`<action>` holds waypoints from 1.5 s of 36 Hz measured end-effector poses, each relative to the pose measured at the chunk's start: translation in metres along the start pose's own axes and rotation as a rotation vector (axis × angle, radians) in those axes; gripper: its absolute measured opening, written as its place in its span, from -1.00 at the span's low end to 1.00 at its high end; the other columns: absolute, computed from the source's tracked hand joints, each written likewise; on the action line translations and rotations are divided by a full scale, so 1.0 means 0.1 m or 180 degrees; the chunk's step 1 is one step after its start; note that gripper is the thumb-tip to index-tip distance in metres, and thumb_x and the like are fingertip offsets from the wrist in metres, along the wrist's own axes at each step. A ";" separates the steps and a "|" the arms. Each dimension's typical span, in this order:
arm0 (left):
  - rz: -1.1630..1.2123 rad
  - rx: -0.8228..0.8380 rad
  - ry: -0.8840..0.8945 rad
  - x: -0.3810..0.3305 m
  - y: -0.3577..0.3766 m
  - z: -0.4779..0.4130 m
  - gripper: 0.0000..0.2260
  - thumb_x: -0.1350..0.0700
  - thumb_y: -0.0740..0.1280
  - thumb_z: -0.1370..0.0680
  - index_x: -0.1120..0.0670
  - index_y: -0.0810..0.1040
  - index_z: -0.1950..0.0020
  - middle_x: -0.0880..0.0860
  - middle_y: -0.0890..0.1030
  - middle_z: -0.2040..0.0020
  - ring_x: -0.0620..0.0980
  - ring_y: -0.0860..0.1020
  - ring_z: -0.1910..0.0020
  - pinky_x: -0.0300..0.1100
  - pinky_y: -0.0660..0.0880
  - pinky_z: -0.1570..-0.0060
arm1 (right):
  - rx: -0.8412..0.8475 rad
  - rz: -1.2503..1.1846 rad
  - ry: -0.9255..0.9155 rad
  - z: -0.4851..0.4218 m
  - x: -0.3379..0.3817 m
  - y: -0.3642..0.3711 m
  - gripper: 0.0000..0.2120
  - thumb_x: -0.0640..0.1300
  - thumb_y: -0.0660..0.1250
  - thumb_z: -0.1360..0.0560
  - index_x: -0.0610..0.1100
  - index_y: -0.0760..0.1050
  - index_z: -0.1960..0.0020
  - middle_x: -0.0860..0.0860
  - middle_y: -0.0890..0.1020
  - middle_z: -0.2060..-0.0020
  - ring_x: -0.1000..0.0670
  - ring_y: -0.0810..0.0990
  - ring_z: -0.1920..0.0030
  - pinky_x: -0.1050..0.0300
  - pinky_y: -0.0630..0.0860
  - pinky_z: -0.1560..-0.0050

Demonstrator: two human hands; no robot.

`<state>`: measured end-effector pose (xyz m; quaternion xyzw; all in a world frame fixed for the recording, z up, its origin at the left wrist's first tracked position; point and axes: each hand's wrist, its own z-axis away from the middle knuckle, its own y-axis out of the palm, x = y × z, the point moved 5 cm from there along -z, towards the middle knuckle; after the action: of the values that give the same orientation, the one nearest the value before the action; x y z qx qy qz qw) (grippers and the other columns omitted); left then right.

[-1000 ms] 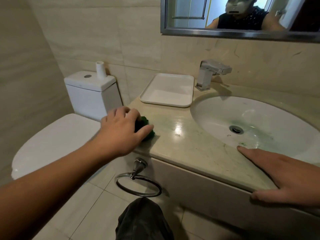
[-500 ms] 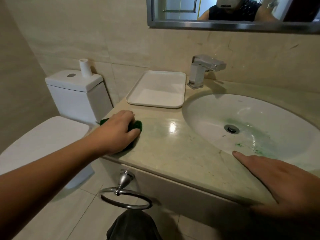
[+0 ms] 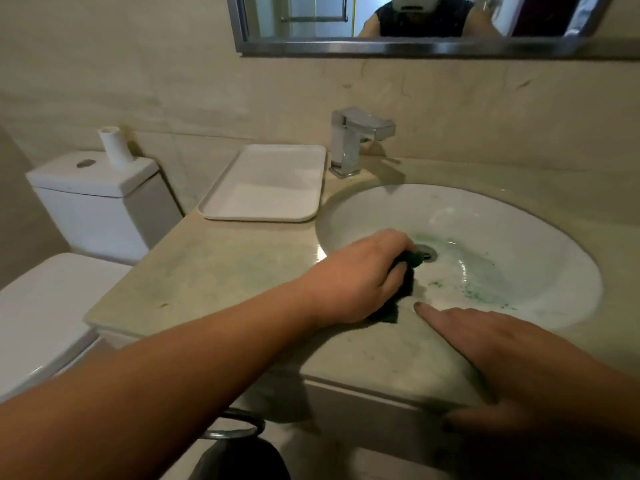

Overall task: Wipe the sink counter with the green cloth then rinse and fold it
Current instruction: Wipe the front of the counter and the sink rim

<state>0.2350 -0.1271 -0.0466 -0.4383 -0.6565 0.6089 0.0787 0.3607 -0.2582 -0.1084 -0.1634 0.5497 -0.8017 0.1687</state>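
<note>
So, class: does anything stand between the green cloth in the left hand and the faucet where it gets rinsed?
Nothing visible does. The left hand grips the green cloth at the near rim of the basin; only bare porcelain lies between it and the faucet. The white tray and right hand sit off that path.

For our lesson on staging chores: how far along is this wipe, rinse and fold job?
Wiping looks partly done: the counter left of the basin carries faint green smears. In hand: the left hand grips the bunched green cloth at the basin's near rim, the right hand resting flat on the counter's front edge. Left: rinsing, as no water shows at the faucet, and folding.
</note>
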 end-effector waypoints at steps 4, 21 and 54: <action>0.0605 -0.0825 0.0168 -0.05 -0.53 0.22 -0.82 0.13 0.24 -0.70 0.05 0.50 -0.29 0.02 0.56 -0.20 -0.11 0.55 -0.11 -0.23 0.50 -0.09 | -0.0068 0.0302 0.0298 0.05 -0.53 -0.43 0.11 0.73 0.06 -0.26 0.35 -0.53 -0.51 0.25 0.02 -0.64 0.18 0.12 -0.58 0.25 0.09 -0.56; -0.1113 0.0200 -0.2043 1.23 -0.99 1.89 -0.52 0.03 0.19 -0.70 -0.31 0.28 -0.60 0.02 0.08 -0.71 0.15 0.05 -0.66 0.21 0.08 -0.62 | 0.0189 -0.0111 0.0182 -0.15 -0.24 -0.55 0.09 0.79 -0.06 -0.20 0.39 -0.49 -0.50 0.24 0.06 -0.64 0.18 0.29 -0.48 0.19 0.29 -0.48; -0.0677 0.0000 -0.0266 0.38 -0.16 0.68 -0.64 -0.05 0.11 -0.75 -0.14 0.46 -0.54 -0.11 0.45 -0.50 -0.08 0.45 -0.37 -0.14 0.43 -0.37 | -0.0080 -0.0049 0.0257 -0.15 -0.34 -0.42 0.10 0.73 0.04 -0.27 0.34 -0.49 -0.54 0.24 0.12 -0.60 0.10 0.26 -0.50 0.12 0.27 -0.48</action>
<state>0.1611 -0.1494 -0.0657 -0.3404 -0.7020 0.6149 0.1155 0.3806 -0.2155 -0.0767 -0.1373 0.5648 -0.8019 0.1382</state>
